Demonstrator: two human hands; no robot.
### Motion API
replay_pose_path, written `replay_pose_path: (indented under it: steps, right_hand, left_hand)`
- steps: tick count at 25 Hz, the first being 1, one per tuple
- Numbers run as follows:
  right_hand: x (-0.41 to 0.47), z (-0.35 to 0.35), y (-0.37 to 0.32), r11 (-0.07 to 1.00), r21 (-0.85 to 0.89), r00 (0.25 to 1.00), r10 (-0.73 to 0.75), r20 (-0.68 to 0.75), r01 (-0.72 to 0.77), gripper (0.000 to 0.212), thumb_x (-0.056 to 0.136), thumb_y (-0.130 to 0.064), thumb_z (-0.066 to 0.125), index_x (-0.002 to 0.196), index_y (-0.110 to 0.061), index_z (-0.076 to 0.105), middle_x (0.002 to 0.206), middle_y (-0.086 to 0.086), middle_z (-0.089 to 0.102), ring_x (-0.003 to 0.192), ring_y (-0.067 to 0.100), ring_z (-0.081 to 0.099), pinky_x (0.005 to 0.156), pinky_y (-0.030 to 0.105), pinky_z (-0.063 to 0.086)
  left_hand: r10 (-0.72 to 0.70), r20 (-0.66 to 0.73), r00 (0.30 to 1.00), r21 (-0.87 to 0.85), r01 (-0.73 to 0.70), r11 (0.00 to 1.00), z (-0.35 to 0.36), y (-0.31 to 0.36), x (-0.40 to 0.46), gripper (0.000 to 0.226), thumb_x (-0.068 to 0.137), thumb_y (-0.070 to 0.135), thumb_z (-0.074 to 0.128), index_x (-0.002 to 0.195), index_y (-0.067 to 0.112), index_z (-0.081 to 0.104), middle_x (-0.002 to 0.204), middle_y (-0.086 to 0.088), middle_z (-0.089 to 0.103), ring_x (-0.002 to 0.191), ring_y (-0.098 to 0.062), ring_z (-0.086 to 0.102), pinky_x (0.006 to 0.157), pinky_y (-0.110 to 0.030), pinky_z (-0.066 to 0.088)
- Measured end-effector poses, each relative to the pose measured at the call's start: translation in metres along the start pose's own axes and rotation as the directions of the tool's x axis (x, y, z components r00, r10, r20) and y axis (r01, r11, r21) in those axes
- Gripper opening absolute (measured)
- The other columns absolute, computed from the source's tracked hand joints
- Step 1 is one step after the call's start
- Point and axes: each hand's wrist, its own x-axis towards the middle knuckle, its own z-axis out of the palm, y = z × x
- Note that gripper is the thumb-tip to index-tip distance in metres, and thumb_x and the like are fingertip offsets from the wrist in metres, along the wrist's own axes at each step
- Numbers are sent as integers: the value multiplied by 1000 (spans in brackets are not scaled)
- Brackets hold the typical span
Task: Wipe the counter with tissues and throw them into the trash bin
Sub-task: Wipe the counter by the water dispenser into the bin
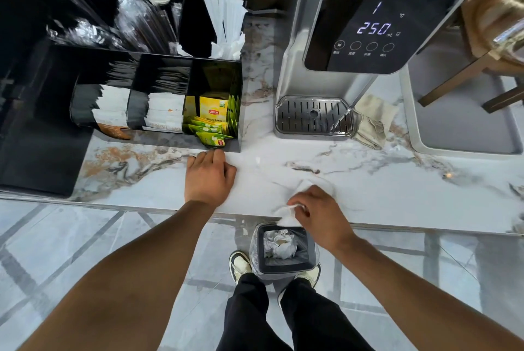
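My right hand [317, 211] is closed on a white tissue [286, 216] at the front edge of the marble counter [397, 194]. The tissue hangs over the edge, directly above the small dark trash bin [309, 265] on the floor. Crumpled white tissues [279, 244] lie inside the bin. My left hand [208, 176] rests flat on the counter, fingers loosely curled, just in front of the black organizer, holding nothing.
A black organizer [239, 112] with tea bags [214, 121] and sachets stands at the back left. A grey water dispenser [363, 47] with a drip tray [313, 118] stands at the back right, a beige cloth [371, 121] beside it. My shoes [241, 265] flank the bin.
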Motion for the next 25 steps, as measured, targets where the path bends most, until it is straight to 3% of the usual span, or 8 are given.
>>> replay_pose_path:
  steps: [4, 7, 10, 13, 16, 18, 21, 25]
  right_hand:
    - [-26, -2, 2, 984, 120, 988, 122, 100, -133, 24, 86, -13, 65, 92, -34, 75, 89, -12, 62, 68, -2, 59, 66, 1, 39]
    - [-8, -22, 4, 949, 270, 976, 194, -94, -163, 26, 84, -12, 66, 93, -35, 75, 75, -19, 65, 55, 0, 63, 51, 4, 44]
    - [41, -43, 17, 959, 209, 926, 248, -285, -192, 26, 84, -10, 63, 94, -31, 76, 81, -6, 65, 64, 6, 65, 64, 8, 43]
    - [65, -40, 27, 959, 87, 903, 285, -320, -271, 26, 87, -6, 60, 100, -21, 76, 97, 9, 63, 83, 21, 64, 77, 12, 36]
    - [34, -19, 24, 998, 2, 971, 68, -229, -70, 25, 87, -6, 63, 104, -20, 75, 101, 5, 63, 78, 11, 60, 87, 18, 47]
    - [-3, -4, 21, 995, 49, 993, -88, -78, 92, 24, 86, -8, 68, 104, -22, 75, 98, -2, 62, 71, -3, 53, 80, 11, 50]
    - [-26, 0, 14, 962, 273, 989, -63, 135, 24, 23, 86, -10, 70, 99, -28, 77, 92, -8, 62, 61, 4, 56, 60, 10, 43]
    - [40, -27, 11, 960, 279, 981, 38, -192, 17, 26, 84, -9, 68, 98, -29, 77, 84, -11, 63, 67, 4, 58, 70, 14, 48]
  left_hand:
    - [1, -2, 1000, 8, -1, 1000, 1, 0, 0, 12, 83, 22, 43, 77, 12, 45, 66, -10, 54, 68, -33, 48, 69, -41, 35]
    - [3, 1, 1000, 24, -3, 1000, -1, 2, 0, 12, 82, 22, 42, 77, 12, 45, 67, -11, 55, 69, -33, 49, 69, -41, 35]
    - [4, 8, 1000, 31, -4, 1000, -2, 3, 0, 11, 82, 21, 43, 76, 11, 45, 67, -12, 55, 69, -34, 49, 69, -42, 35]
    - [5, 2, 1000, 31, -5, 1000, -1, 2, -1, 12, 82, 20, 43, 76, 11, 45, 68, -12, 55, 69, -34, 49, 68, -42, 34]
    - [14, -14, 1000, 28, -14, 1000, 1, 1, 0, 11, 82, 19, 43, 76, 11, 45, 66, -12, 54, 68, -34, 48, 68, -41, 32]
    - [13, -14, 1000, 29, -12, 1000, 1, 1, 0, 11, 82, 19, 44, 76, 11, 45, 66, -11, 54, 67, -34, 48, 67, -41, 32]
    - [23, -17, 1000, 47, -22, 999, 0, 2, 0, 12, 82, 19, 45, 74, 11, 46, 66, -12, 53, 67, -34, 48, 67, -41, 32]
    - [29, -15, 999, 56, -28, 998, -3, 4, 1, 16, 83, 20, 45, 72, 10, 50, 67, -13, 54, 68, -35, 49, 67, -42, 34]
